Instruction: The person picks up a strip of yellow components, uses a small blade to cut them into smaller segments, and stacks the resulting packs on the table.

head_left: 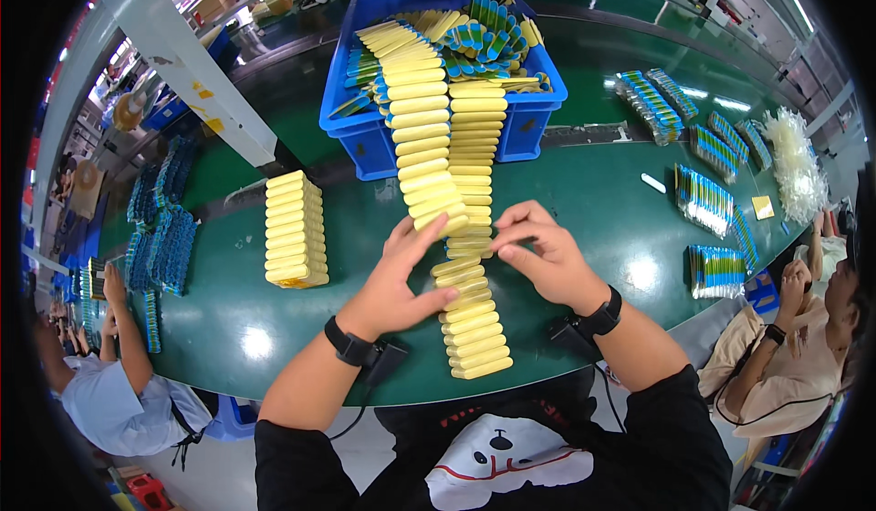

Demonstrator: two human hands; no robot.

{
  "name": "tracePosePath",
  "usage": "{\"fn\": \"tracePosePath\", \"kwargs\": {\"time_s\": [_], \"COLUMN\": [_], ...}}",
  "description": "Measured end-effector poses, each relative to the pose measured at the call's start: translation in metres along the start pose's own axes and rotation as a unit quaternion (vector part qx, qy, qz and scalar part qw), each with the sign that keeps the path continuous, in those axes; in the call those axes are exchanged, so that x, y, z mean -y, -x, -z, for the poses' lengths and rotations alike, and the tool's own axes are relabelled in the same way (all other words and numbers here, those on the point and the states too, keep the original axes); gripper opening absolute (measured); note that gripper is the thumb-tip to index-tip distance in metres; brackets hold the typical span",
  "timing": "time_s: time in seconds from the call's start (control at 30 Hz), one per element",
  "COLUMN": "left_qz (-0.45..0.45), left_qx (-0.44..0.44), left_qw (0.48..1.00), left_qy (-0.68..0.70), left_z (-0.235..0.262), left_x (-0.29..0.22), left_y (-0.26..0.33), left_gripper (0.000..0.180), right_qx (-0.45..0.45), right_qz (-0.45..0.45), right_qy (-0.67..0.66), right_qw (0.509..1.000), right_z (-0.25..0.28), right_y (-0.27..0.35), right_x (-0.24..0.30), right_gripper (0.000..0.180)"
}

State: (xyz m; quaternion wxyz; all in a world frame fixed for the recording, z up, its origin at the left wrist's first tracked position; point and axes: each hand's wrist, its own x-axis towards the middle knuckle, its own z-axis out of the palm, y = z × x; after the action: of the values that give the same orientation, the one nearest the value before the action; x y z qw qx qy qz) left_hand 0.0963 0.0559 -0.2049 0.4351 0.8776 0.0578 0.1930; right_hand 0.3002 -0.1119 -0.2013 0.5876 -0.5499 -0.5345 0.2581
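A long overlapping row of yellow round-ended flat pieces [422,132] runs down from the blue bin toward me. Beside it lies a second row of the same pieces [471,182], which continues to a nearer stretch [476,338] close to the table's front edge. My left hand [401,274] is spread at the left side of the rows. Its index finger touches the lower end of the long row, and its thumb reaches the nearer pieces. My right hand [543,255] is at their right edge, fingers bent and apart, with nothing visible in them.
The blue bin [365,141] holds many loose yellow, blue and green pieces. A stacked yellow block [295,228] stands left on the green table [584,347]. Blue-green packs [703,196] and clear wrappers [796,164] lie right. People sit at both sides; a metal post [196,64] rises left.
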Motion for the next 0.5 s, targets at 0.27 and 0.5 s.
{"fn": "tracePosePath", "kwargs": {"time_s": [0.27, 0.5], "left_qz": [-0.126, -0.04], "left_qx": [0.112, -0.056], "left_qw": [0.986, 0.996], "left_qy": [0.001, 0.051], "left_z": [-0.025, -0.013], "left_x": [-0.038, -0.02], "left_y": [0.022, 0.009], "left_gripper": [0.089, 0.083], "right_qx": [0.253, 0.446], "right_qz": [-0.071, -0.144], "right_qy": [-0.112, -0.178], "right_qw": [0.958, 0.865], "right_z": [0.013, 0.011], "right_y": [0.013, 0.016], "right_x": [0.024, 0.034], "right_gripper": [0.013, 0.017]}}
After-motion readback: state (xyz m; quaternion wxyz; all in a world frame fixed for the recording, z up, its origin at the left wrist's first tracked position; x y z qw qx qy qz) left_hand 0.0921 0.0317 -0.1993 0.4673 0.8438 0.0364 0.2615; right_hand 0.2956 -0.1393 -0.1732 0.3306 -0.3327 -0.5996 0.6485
